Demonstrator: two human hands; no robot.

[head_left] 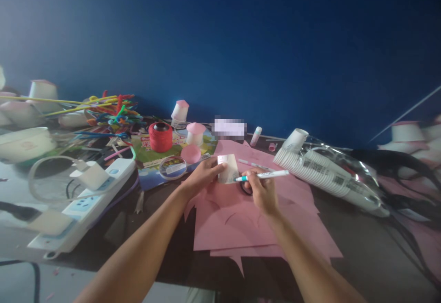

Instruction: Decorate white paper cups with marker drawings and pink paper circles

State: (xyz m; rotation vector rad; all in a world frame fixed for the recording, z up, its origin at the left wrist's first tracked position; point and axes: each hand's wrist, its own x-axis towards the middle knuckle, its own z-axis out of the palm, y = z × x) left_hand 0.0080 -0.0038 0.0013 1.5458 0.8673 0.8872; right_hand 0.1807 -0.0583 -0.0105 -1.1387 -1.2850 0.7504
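Observation:
My left hand (208, 174) is closed around a white paper cup (228, 167) lying tilted in its grip, with faint marks on its side. In my right hand (263, 188) is a white acrylic marker (270, 174) with a teal band. Its tip touches or nearly touches the cup's lower right side; I cannot tell which. Both hands are above pink paper sheets (241, 234) with cut edges. Partly hidden under my right hand is a black loop (246, 190). A slim white pen-like stick (248, 162) lies just beyond.
At left are a power strip (89, 206) with chargers, pipe cleaners (117, 110), red string (160, 137) and a tape roll (172, 168). Pink-topped cups (195, 133) stand behind. A glue stick (256, 136) is near the blue wall. Stacked paper cups (320, 169) lie at right.

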